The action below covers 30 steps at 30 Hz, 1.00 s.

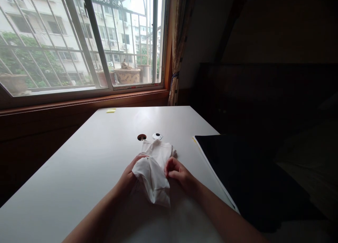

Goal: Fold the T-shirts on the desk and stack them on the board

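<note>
White cloth (155,181), held by left hand (132,171) and right hand (179,172), runs lengthwise near-to-far.

White cloth (152,178) hides most of the left fingers (138,157).

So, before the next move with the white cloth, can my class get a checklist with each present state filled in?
1. Left hand on the white cloth: ok, at its left side.
2. Right hand gripping it: cannot tell; curled at the right edge.
3. Cloth lying flat: not ok; the near part is rumpled.
4. Yellow note apart from it: ok, near the table's far left corner.
5. Black item apart from it: ok, off to the right.
</note>
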{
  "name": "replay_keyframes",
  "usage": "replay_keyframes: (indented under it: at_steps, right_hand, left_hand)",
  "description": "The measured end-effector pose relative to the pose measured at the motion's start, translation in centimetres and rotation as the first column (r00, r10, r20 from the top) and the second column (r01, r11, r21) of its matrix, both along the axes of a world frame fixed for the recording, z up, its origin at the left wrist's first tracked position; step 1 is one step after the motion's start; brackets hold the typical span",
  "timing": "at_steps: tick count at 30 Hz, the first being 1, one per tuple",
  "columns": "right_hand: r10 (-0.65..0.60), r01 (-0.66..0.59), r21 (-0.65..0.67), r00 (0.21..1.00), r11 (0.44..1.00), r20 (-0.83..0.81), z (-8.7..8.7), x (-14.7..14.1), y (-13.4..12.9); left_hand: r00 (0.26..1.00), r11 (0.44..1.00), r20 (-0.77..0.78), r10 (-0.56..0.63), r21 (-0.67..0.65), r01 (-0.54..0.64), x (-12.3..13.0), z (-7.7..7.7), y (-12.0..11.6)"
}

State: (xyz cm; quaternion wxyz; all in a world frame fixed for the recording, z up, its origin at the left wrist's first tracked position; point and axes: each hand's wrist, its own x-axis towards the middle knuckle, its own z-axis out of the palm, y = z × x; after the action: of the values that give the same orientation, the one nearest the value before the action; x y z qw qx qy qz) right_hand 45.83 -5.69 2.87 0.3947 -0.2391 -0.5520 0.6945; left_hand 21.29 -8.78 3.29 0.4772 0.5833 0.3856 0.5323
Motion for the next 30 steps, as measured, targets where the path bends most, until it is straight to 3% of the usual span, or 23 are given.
replay_keyframes:
  at_steps: [10,14,19,23,27,30]
  right_hand:
    - [-0.105,0.105,0.005,0.984,0.994,0.143,-1.3,-0.2,0.8]
    - [-0.184,0.182,0.025,0.963,0.983,0.196,-1.4,0.1,1.3]
    - [-0.340,0.314,0.144,0.913,0.939,0.225,-1.3,0.5,1.4]
    - [-0.339,0.255,0.312,0.906,0.915,0.254,-1.2,0.4,1.3]
    - [-0.291,0.134,0.516,0.927,0.846,0.236,-1.0,-0.1,0.7]
    - [-0.296,0.111,0.511,0.908,0.852,0.297,-0.6,-0.3,0.1]
  left_hand:
    - [0.997,0.998,0.069,0.028,-0.065,-0.024,0.0,0.6,-0.3]
    - [0.975,0.983,0.212,0.069,-0.181,-0.030,0.3,0.2,-0.5]
    - [0.898,0.947,0.436,0.059,-0.308,0.087,1.2,0.4,-0.9]
    - [0.847,0.935,0.532,0.019,-0.310,0.174,1.5,1.6,-1.4]
    - [0.813,0.924,0.583,-0.011,-0.305,0.232,1.2,2.0,-1.8]
    - [0.850,0.913,0.518,-0.095,-0.296,0.283,1.2,1.3,-2.1]
